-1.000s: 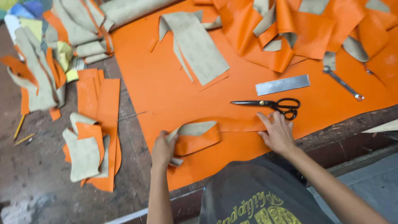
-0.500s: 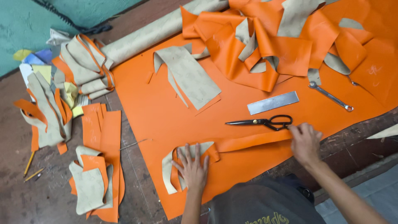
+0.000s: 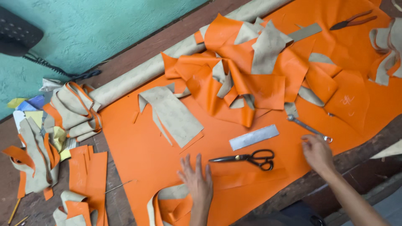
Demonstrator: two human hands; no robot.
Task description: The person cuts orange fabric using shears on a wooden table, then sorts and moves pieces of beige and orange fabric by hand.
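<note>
Much cutting already shows: a heap of cut orange pieces (image 3: 251, 79) lies at the back of the big orange sheet (image 3: 142, 155), and one long strip (image 3: 247, 178) lies partly separated at its near edge, curling at the left. The left hand (image 3: 197, 182) lies flat and spread on the sheet beside that strip, holding nothing. The right hand (image 3: 318, 154) hovers loosely open and empty between the black scissors (image 3: 251, 158) and a wrench (image 3: 307, 127) on the worktop (image 3: 125, 58).
</note>
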